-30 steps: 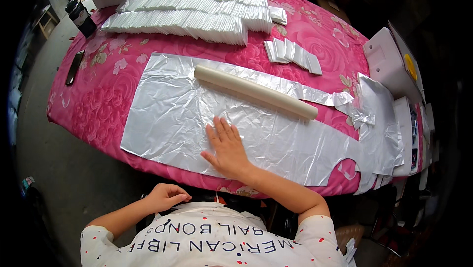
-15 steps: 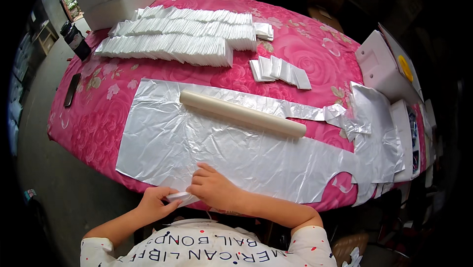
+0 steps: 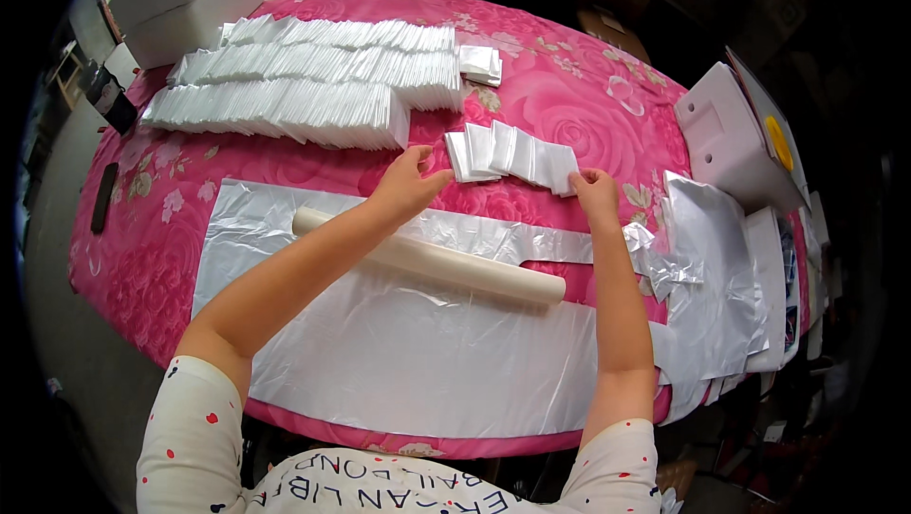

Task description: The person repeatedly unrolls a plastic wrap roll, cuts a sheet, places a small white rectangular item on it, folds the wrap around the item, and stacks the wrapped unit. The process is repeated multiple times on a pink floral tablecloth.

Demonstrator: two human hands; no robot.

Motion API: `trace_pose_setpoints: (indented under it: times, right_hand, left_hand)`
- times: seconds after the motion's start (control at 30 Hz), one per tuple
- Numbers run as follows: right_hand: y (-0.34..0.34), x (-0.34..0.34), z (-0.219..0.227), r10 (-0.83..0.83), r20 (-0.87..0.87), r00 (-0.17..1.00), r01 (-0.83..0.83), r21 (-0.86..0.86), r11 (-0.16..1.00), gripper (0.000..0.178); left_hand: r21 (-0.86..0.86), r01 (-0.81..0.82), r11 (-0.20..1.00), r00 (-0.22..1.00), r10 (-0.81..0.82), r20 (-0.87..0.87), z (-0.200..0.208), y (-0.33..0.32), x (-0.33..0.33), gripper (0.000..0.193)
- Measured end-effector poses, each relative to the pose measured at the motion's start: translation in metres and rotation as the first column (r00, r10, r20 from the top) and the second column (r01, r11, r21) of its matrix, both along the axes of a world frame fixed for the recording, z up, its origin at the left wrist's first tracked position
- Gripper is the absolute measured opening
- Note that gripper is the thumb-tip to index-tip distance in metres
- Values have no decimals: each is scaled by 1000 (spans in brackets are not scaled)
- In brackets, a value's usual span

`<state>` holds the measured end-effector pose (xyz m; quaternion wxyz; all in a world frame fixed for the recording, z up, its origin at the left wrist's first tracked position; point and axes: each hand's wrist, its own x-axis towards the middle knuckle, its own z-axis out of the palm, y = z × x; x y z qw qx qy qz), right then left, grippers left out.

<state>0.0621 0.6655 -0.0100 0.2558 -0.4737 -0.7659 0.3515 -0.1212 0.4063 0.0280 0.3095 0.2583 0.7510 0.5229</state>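
A fanned row of folded white plastic packets (image 3: 512, 155) lies mid-table. At its right end my right hand (image 3: 598, 196) has thumb and fingers pinched on the edge of the last folded packet. My left hand (image 3: 410, 189) is by the row's left end, thumb and fingers apart, holding nothing visible. Below my forearms a thin white plastic sheet (image 3: 427, 362), cut with curved edges and strips like a disposable apron, is spread flat. A cream tube (image 3: 474, 272) rests slantwise across it, partly covered by my left forearm.
Long rows of folded white packets (image 3: 285, 111) stand at the far left, with a small stack (image 3: 481, 65) beside them. Foam boxes (image 3: 190, 11) and a dark bottle (image 3: 109, 101) are behind. A dark phone-like slab (image 3: 104, 198) lies left. Another foam box (image 3: 731, 130) and piled sheets (image 3: 712, 277) occupy the right.
Both hands have moved from the near table edge, where they held a folded white packet, forward to the fanned row. My right hand has swung right. The view has shifted slightly.
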Motion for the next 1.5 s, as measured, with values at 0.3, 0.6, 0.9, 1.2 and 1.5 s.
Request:
trace_pose_setpoints:
  times: [0.3,0.6,0.9,1.2,1.5]
  right_hand:
    - [-27,-62,21,153,140,978,-132,-147,980,48]
    - [-74,-89,16,336,-232,913,-389,-246,888,56]
    - [-209,-12,73,418,-615,669,-547,-26,837,72]
    - [-302,53,17,601,-459,654,-704,-77,706,94]
    - [-307,64,18,638,-447,627,-715,-5,699,105]
  left_hand:
    - [-22,-4,1000,918,13,396,-31,78,-40,48]
    - [92,50,994,976,-68,206,-8,77,-17,40]
    - [480,169,861,980,-197,7,18,-58,57,25]
    - [467,254,847,965,-187,-186,-38,-150,111,96]
    - [502,303,810,912,-95,-398,-45,-156,117,134]
